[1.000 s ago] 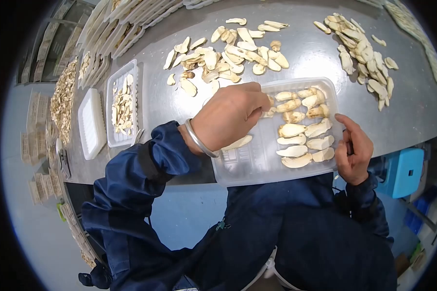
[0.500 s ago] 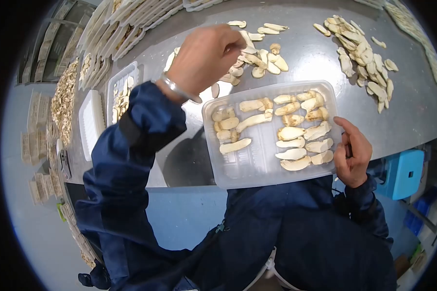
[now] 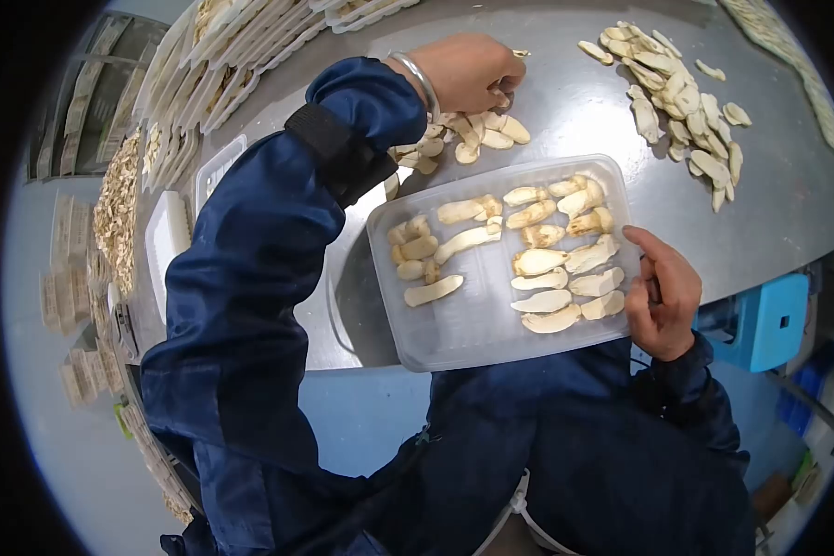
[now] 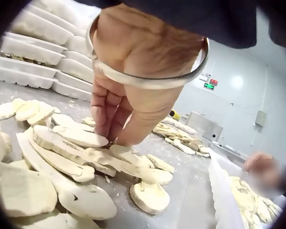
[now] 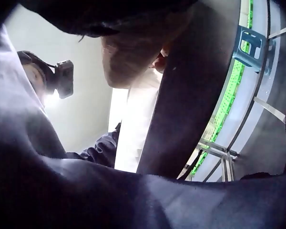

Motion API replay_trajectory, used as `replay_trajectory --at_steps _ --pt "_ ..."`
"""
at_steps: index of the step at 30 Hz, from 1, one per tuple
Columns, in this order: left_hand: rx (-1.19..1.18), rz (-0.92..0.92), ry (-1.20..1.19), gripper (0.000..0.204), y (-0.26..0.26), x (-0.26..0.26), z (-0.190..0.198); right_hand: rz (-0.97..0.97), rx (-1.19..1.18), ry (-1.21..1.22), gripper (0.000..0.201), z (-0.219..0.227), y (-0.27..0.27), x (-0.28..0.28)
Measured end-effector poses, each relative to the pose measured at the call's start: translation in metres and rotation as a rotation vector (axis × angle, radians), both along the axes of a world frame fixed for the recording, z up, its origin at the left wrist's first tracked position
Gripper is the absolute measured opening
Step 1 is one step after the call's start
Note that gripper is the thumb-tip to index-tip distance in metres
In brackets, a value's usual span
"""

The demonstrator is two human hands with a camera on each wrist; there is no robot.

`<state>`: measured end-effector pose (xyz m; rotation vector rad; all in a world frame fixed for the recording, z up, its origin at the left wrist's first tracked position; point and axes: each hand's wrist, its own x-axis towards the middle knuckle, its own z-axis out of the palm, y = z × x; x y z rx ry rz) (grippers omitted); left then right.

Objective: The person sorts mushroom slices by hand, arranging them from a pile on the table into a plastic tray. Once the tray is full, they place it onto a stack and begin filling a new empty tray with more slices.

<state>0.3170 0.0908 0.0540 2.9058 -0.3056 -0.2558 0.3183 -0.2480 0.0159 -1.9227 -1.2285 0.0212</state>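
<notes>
Pale mushroom slices lie in rows in a translucent plastic tray, two columns at its right and more slices at its left. My right hand grips the tray's right edge, index finger and thumb against it; in the right wrist view the hand is dark and partly hidden. Beyond the tray, my left hand reaches down to a loose pile of slices. In the left wrist view its fingers point down among the slices, tips close together; whether they pinch one is hidden.
Another slice pile lies on the metal table at the back right. Stacked trays stand at the back left, a white tray nearer. Right of the table is a blue stool.
My left hand has moved from over the tray, up to the left and then right, to the near-right part of the pile. The tray and my right hand appear slightly shifted left.
</notes>
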Motion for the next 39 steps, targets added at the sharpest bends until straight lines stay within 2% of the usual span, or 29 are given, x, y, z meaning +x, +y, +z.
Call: replay_trajectory --at_steps 4,7,10,13,15,16,17,18,21,24,32,35,37,39 --pt "0.038 -0.038 -0.091 0.012 0.006 0.002 -0.007 -0.006 -0.009 -0.007 0.049 0.0 -0.001 0.0" --pt "0.064 0.048 0.006 0.012 -0.004 0.0 0.004 -0.008 -0.015 -0.013 0.049 0.0 -0.001 0.0" --pt "-0.083 0.087 -0.029 0.011 -0.005 -0.011 0.008 -0.011 -0.011 -0.002 0.048 0.0 -0.001 -0.001" --pt "-0.4 0.197 -0.117 0.011 -0.005 -0.038 0.029 -0.006 -0.006 0.008 0.048 0.001 0.0 -0.001" --pt "-0.617 0.365 0.074 0.011 -0.022 -0.067 0.049 -0.006 -0.007 0.016 0.048 0.001 -0.001 -0.002" --pt "-0.681 0.393 0.108 0.009 -0.03 -0.083 0.05 -0.007 -0.007 0.018 0.048 0.001 -0.001 -0.002" --pt "-0.758 0.335 0.113 0.008 -0.035 -0.1 0.044 -0.005 -0.005 0.021 0.048 0.0 0.0 -0.002" --pt "-0.755 0.436 0.183 0.009 -0.049 -0.118 0.047 -0.005 -0.007 0.022 0.048 0.001 0.0 -0.002" --pt "-0.771 0.537 0.2 0.009 -0.072 -0.154 0.029 -0.001 -0.015 0.021 0.048 0.001 0.0 -0.002" --pt "-0.537 0.373 0.032 0.009 -0.084 -0.162 0.018 -0.005 -0.022 0.022 0.048 0.002 0.0 -0.002" --pt "-0.411 0.324 -0.152 0.008 -0.091 -0.164 0.013 -0.009 -0.017 0.017 0.048 0.0 0.0 -0.002" --pt "-0.36 0.407 -0.233 0.007 -0.075 -0.161 0.018 -0.009 -0.023 0.011 0.049 0.001 0.0 -0.002" --pt "-0.293 0.519 -0.317 0.01 -0.041 -0.156 0.023 -0.011 -0.018 0.009 0.049 0.0 0.0 -0.002" --pt "-0.186 0.661 -0.284 0.018 0.0 -0.151 0.029 -0.008 -0.015 0.004 0.049 0.0 0.0 -0.002"
